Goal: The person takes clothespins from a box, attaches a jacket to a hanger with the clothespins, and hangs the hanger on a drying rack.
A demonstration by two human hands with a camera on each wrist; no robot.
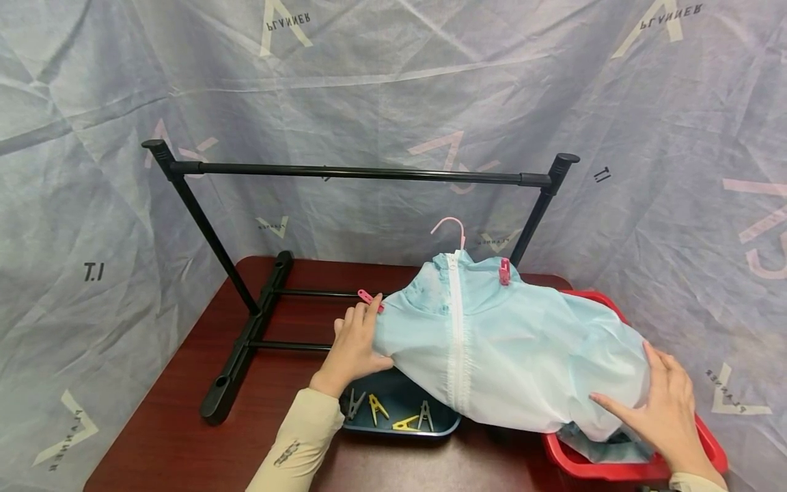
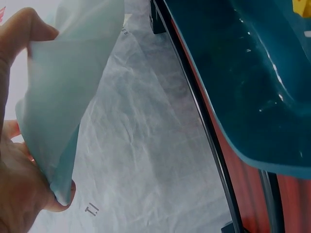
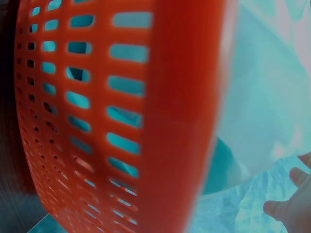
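Creasing softly, pale-blue jacket (image 1: pixel 522 348) (white zipper (image 1: pixel 457 328))

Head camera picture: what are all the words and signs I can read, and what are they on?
"PLANNER", several times, on the grey backdrop.
"T.I", on the same backdrop.
Large pink signs there: I cannot make them out.
Dark print on the left sleeve: too small to read.

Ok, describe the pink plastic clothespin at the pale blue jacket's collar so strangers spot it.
Below the black metal rack's top bar is a pale blue fabric jacket. Right of its white zipper, at the collar, sits the pink plastic clothespin. It's nearly upright; the other pink clothespin slants by the left hand.
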